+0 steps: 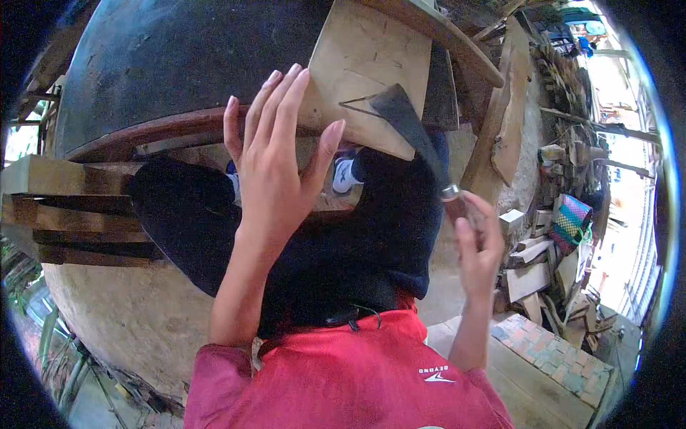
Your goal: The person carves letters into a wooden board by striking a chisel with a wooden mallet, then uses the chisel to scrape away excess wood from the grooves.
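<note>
My left hand (275,161) is raised in front of my lap with its fingers stretched out and the thumb apart, holding nothing. In the head view its fingertips overlap the edge of the dark table and the left side of a pale wooden board (379,53). My right hand (477,239) is closed around the wooden handle of a machete (414,132), just below a shiny metal collar. The dark blade widens toward its tip and slants up and left over the board's near end. A dark V-shaped outline (359,107) shows on the board beside the blade tip.
A large dark tabletop (186,57) spans the upper left. Stacked thick timbers (86,207) lie at the left. A curved wooden bar (457,39) and a long rough plank (505,107) stand at the upper right. Wood offcuts and a woven bag (572,218) lie at the right.
</note>
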